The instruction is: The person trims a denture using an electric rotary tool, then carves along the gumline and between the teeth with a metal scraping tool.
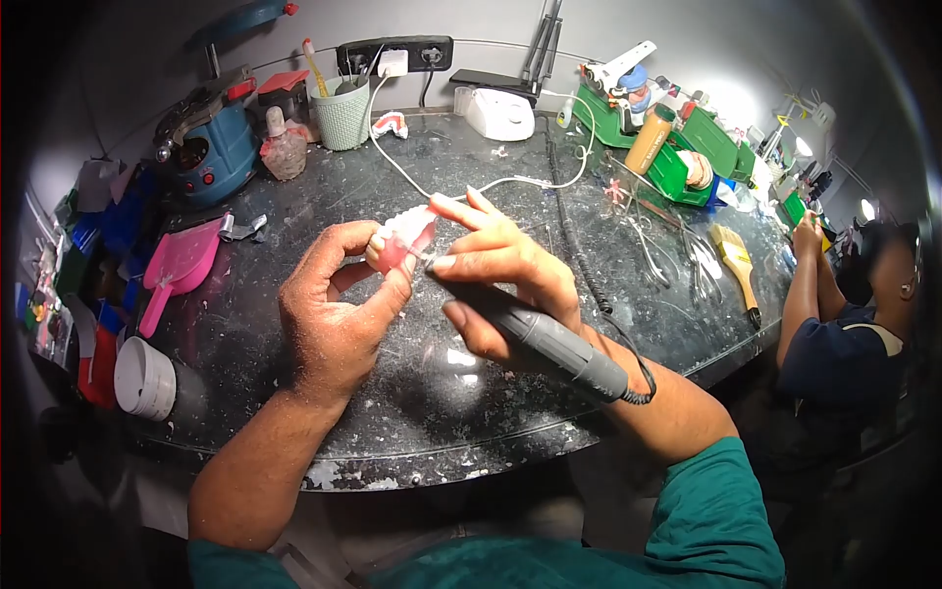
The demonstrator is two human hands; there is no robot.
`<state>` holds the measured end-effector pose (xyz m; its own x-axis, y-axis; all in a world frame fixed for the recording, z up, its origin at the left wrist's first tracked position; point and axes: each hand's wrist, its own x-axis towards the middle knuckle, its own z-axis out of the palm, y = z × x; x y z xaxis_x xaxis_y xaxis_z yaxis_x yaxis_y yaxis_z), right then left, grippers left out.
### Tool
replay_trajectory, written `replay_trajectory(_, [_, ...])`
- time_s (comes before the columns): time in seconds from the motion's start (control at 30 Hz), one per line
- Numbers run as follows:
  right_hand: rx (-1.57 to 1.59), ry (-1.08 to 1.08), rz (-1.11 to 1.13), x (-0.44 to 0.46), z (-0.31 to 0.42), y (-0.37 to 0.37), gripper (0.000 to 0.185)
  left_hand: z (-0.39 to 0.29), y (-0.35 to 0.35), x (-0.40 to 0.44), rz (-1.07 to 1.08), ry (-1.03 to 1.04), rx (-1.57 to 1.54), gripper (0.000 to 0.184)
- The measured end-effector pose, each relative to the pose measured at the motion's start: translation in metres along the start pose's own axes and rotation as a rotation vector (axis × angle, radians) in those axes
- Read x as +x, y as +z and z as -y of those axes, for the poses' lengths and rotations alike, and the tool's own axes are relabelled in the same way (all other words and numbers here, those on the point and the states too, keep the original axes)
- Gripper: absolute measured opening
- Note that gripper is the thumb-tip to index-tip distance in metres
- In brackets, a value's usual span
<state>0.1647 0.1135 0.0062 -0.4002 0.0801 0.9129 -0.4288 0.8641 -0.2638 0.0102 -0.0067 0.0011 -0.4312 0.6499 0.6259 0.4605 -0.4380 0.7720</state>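
The left grip (339, 299) pinches a pink denture (394, 251) above the surface (461, 427), in from its near edge; the right grip (512, 270) clasps a rotary handpiece (540, 341), its tip at the pink base. Grinding looks under way; how much remains cannot be told.

Head camera: its one view looked from the wearer's head, forward and down.
Left hand (332, 306) and right hand (515, 267): both sat mid-view, at close range.
Shirt (711, 515): the wearer's own, it lay along the bottom edge, nearest the lens.
Bench (471, 427): seen from above, it spread beyond the hands, its front edge bowed across the lower part.
Wall (648, 22): it stood behind the bench, along the top.
Person (844, 348): showed at the right margin, farther off.
Corners: rounded into black.
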Motion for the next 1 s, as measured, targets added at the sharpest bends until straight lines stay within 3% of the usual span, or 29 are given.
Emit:
replay_trajectory(0.07, [-0.033,-0.023,0.114,0.002,0.002,-0.003,0.046,0.000,0.001,0.000,-0.003,-0.014,-0.019,0.025])
replay_trajectory(0.2, [-0.013,0.034,-0.125,-0.004,-0.005,0.006,0.039,-0.001,0.003,0.000,-0.026,-0.030,-0.036,0.024])
replay_trajectory(0.27, [-0.007,0.031,-0.122,-0.005,-0.007,0.006,0.038,-0.001,0.002,0.001,-0.021,-0.005,-0.013,0.024])
replay_trajectory(0.47, [0.027,-0.049,0.041,0.002,-0.001,0.001,0.040,-0.002,0.000,0.000,-0.002,-0.027,-0.019,0.024])
replay_trajectory(0.6, [0.026,0.021,-0.118,-0.007,-0.009,0.009,0.044,-0.002,0.003,0.000,-0.015,-0.077,-0.095,0.023])
replay_trajectory(0.77, [-0.013,0.005,0.061,-0.002,-0.001,0.001,0.047,0.001,0.002,-0.001,-0.013,-0.113,-0.152,0.024])
replay_trajectory(0.87, [-0.006,0.010,0.059,-0.003,0.000,0.001,0.048,0.002,0.002,-0.001,-0.024,-0.094,-0.188,0.024])
replay_trajectory(1.0, [-0.011,0.038,-0.084,-0.007,-0.005,0.009,0.050,0.000,0.003,-0.001,-0.013,-0.137,-0.174,0.024])
